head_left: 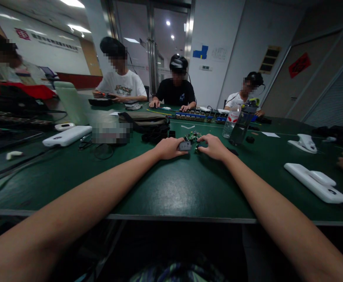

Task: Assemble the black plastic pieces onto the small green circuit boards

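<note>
our left hand [170, 149] pinches a small grey rounded plastic piece [185, 146] between thumb and fingers, just above the dark green flat tabletop [171, 188]. our right hand [212, 147] is curled with thumb and fingertips at the small green circuit-like pieces [192, 136]; we cannot tell whether it grips one of them. those pieces lie in a little cluster between our two hands, near the far side of the grey piece. beyond our left hand lies a brown-grey fabric bag with a dark strap [145, 119]. past our right hand stand a clear plastic bottle with a red-and-white label [231, 123] and, beside it, a dark translucent bottle with a yellow-green lid [243, 123].
</note>
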The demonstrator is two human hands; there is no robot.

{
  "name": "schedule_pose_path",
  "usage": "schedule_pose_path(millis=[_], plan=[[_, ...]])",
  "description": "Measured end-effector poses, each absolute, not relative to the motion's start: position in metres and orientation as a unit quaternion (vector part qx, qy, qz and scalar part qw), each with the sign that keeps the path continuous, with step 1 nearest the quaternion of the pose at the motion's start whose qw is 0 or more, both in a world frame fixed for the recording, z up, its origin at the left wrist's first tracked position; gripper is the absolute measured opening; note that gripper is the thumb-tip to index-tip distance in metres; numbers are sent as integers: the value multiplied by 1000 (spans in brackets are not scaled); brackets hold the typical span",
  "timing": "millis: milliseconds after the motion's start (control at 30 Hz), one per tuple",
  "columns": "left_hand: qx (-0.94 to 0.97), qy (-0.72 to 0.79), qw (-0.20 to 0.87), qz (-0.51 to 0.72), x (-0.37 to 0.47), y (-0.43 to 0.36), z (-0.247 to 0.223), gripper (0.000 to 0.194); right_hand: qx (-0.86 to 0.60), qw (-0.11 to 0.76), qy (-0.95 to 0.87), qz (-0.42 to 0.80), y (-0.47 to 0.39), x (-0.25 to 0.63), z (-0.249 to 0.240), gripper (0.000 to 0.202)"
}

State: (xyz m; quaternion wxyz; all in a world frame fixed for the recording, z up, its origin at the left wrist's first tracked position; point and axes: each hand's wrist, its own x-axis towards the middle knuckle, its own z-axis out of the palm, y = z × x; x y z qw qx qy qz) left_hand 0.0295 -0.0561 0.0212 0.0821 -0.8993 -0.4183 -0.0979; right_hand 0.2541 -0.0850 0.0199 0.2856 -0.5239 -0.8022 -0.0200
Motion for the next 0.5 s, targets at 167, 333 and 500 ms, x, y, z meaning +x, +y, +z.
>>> schedule_pose_path(millis=[167,333,500], plan=[[-907,-405,77,-87,29,-56,21,49,-541,220,-812,14,-83,256,15,30],[-909,-402,73,-86,28,-55,20,50,-545,214,-811,27,-83,258,15,26],[-913,-394,62,-84,27,-54,20,51,-562,205,-801,17,-83,262,17,25]])
